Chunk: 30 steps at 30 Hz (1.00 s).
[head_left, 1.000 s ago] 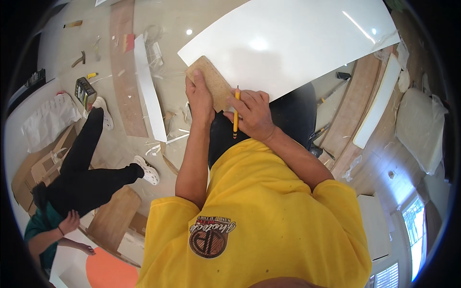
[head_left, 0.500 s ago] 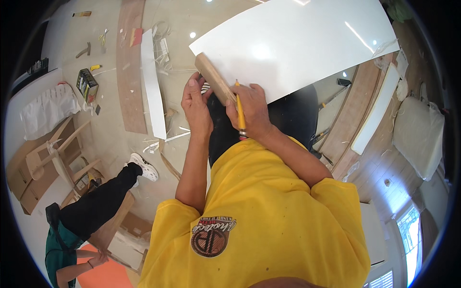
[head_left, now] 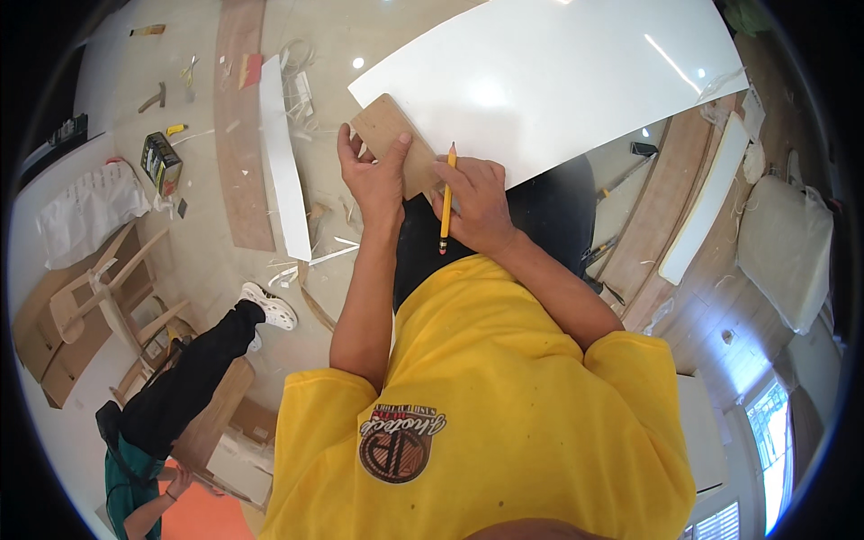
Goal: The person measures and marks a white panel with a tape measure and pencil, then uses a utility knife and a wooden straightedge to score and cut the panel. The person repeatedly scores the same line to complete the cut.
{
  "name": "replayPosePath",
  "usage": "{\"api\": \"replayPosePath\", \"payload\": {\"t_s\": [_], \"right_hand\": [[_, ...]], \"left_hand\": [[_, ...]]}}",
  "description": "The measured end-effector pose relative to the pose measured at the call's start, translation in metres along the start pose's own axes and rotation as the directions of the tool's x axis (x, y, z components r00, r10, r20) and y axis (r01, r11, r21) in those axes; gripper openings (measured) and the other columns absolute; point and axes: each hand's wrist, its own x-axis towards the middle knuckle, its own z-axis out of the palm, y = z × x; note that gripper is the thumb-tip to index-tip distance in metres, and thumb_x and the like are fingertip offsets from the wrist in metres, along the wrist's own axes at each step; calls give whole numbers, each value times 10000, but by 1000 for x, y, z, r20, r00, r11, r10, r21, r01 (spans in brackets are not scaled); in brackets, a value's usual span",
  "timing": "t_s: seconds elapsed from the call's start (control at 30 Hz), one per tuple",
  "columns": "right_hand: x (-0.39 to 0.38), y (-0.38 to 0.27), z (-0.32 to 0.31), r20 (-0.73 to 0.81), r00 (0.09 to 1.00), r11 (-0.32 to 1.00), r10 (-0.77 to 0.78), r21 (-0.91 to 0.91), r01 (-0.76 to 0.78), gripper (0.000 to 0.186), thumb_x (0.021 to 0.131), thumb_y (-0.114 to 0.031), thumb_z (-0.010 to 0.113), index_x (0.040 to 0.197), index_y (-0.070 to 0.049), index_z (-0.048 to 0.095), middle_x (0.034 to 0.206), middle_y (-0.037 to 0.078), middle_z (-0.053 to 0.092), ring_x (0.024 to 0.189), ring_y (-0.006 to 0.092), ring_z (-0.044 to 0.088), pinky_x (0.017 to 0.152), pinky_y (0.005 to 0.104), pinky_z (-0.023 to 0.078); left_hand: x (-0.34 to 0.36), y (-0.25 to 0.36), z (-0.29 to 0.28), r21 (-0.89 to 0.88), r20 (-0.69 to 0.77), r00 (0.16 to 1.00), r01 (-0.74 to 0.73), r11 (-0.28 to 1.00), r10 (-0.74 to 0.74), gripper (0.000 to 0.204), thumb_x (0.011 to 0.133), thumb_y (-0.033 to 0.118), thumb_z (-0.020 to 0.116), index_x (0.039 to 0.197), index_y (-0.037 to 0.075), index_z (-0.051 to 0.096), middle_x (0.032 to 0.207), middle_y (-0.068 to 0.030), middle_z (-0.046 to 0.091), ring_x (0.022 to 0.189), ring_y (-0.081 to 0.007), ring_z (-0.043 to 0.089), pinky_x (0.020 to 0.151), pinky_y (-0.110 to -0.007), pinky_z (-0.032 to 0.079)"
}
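A small flat piece of wood (head_left: pixel 389 126) with its broad brown face turned up lies against the near left corner of a large glossy white panel (head_left: pixel 558 85). My left hand (head_left: pixel 372 184) grips it from the left, thumb on its face and fingers round its far edge. In my right hand (head_left: pixel 481 205) is a yellow pencil (head_left: pixel 446 211), its tip pointing away from me and its eraser end toward me. The right fingers are bent at the wood's right edge; their tips are partly hidden.
Left of me lie a narrow white strip (head_left: pixel 283 162), a long brown board (head_left: pixel 243 135), a hammer (head_left: pixel 153 97) and scissors (head_left: pixel 189 70). More boards (head_left: pixel 652 211) lie on the right. Another person (head_left: pixel 193 387) is at the lower left, near wooden furniture frames (head_left: pixel 112 301).
The wood piece has turned from its narrow edge to show its broad face, with my left thumb now on it. The pencil has swung so its eraser end shows. The other person's arms have shifted.
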Motion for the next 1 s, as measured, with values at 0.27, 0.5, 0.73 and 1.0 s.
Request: {"api": "replayPosePath", "payload": {"t_s": [0.27,0.5,0.73,1.0], "right_hand": [[2,4,-5,-56,998,995,-34,-95,29,417,807,-131,799,1200,-113,661,1136,27,682,1049,217,627,902,404,386],[1,8,-2,-93,996,996,-17,-89,8,353,810,-108,798,1148,-126,699,1160,-9,710,1019,188,632,905,382,370],[-10,15,-11,-37,999,996,-39,-83,36,266,837,-73,736,1096,-138,727,1094,-22,730,1018,178,627,918,372,370],[-9,16,-12,-56,997,997,-51,-67,47,262,826,-61,734,1076,-142,735,1081,-23,732,1014,176,625,913,365,377]], "left_hand": [[6,-2,3,-50,149,987,63,997,-55,566,930,79,776,1412,-26,498,1283,-139,636,1123,-192,639,951,-327,543],[2,-1,16,-51,129,988,87,995,-80,507,984,128,725,1410,-13,487,1275,-125,634,1125,-183,629,956,-326,535],[-5,1,9,-39,165,974,163,986,-155,499,997,131,701,1420,-1,474,1274,-127,629,1115,-196,635,944,-342,549],[-3,2,8,-93,154,953,276,957,-260,508,1023,261,692,1409,7,482,1280,-125,626,1118,-203,637,909,-343,572]]}}
